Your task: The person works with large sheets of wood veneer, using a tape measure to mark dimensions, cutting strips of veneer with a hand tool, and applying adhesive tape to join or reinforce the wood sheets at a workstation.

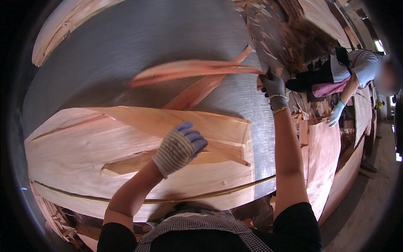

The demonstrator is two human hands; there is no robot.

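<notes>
My right hand point(274, 89), in a grey glove, grips one end of a long reddish strip of wood veneer point(189, 68) stretched leftward over the dark metal table point(126, 34). Another veneer strip point(201, 89) lies crosswise beneath it. Over the pale veneer sheets point(75, 151) near my body is my left hand point(180, 148), in a striped glove with purple fingertips, fingers apart and holding nothing. Narrower torn pieces point(129, 162) rest on those sheets. Across the near sheet runs a thin dark and yellow line point(195, 197), perhaps a tape or cord.
At the right a co-worker point(349, 71) touches a stack of veneer point(324, 157) with a gloved hand. Veneer scraps point(261, 22) are heaped past the table's right edge. More sheets point(63, 28) curve at the upper left, and broken scraps point(56, 217) lie at the lower left.
</notes>
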